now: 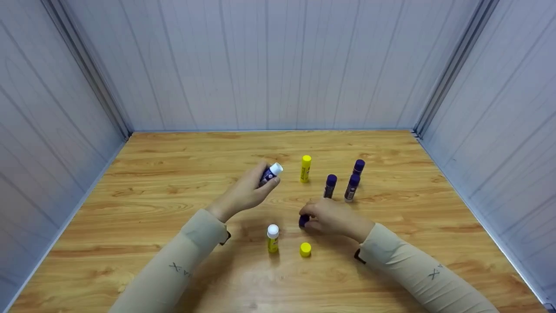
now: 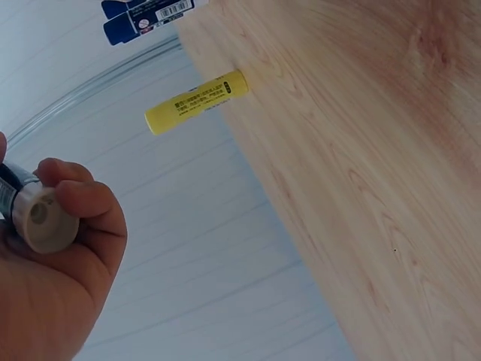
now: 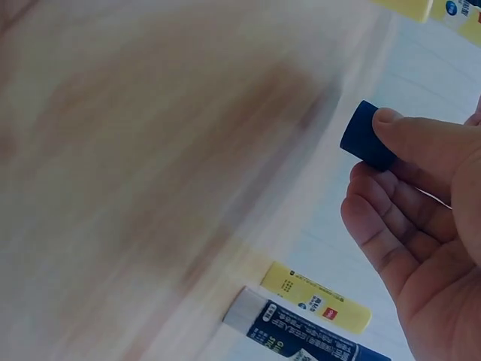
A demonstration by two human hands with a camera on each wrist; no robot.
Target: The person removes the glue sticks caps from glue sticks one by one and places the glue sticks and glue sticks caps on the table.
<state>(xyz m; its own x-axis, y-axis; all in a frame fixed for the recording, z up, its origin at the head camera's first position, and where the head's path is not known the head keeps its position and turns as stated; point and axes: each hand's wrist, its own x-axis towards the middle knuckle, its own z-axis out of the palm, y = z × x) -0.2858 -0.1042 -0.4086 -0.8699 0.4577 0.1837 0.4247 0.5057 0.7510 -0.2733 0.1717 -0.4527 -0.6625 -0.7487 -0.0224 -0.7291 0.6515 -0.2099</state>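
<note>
Blue glue stick (image 1: 270,173) — left hand (image 1: 247,191) grips | blue cap (image 1: 303,221) — right hand (image 1: 332,216) pinches | labels unreadable

The left hand (image 2: 45,301) holds a dark blue glue stick with a white end (image 2: 41,218) in its curled grip — beyond it, a yellow capped glue stick (image 2: 197,101) stands on the pale wood-grain tabletop (image 2: 361,173).
</note>
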